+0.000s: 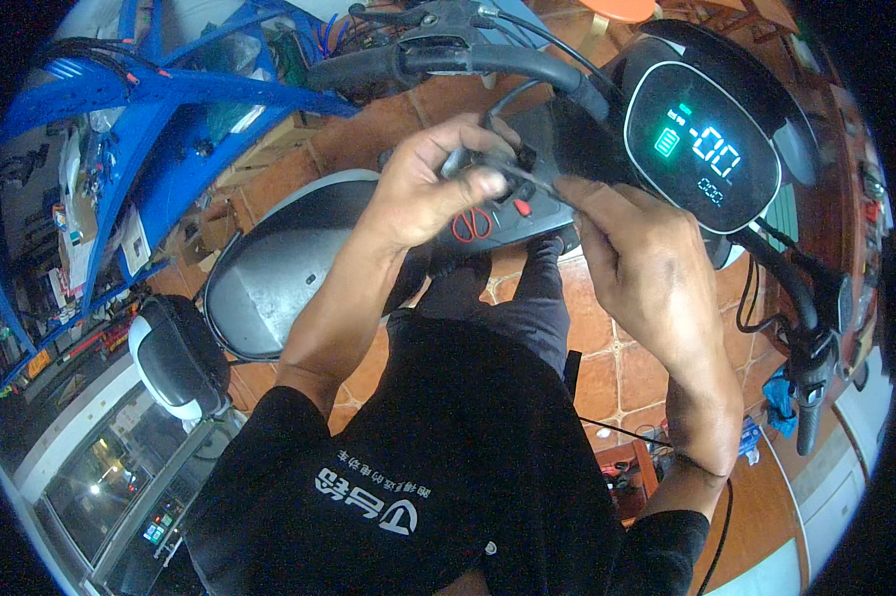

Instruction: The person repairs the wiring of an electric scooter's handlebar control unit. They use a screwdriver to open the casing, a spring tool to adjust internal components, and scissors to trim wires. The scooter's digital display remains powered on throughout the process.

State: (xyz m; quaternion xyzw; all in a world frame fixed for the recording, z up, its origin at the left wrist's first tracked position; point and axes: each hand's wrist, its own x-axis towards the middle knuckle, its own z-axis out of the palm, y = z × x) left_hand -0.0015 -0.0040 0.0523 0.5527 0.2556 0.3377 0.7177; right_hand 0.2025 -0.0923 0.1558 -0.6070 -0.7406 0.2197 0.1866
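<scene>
Pinching of a small dark part is observed at the left hand, thumb and fingers closed about it, left of the lit display. A thin dark piece appears to be gripped by the narrowed fingertips of the right hand, which is placed nearer the display. In this assessment, the part should be kept steady by the left hand while light, straight force is applied by the right, and no strain should be put on the cable up and left of the display. Whether the two pieces are joined cannot be determined: the contact is blurred and partly covered by the left thumb. The use of the red-looped tool, lower left of the display, is not established. Farther left, the seat is partly hidden by the forearm, and the blue shelving is cut off by the lens rim, its contents being indistinct.
</scene>
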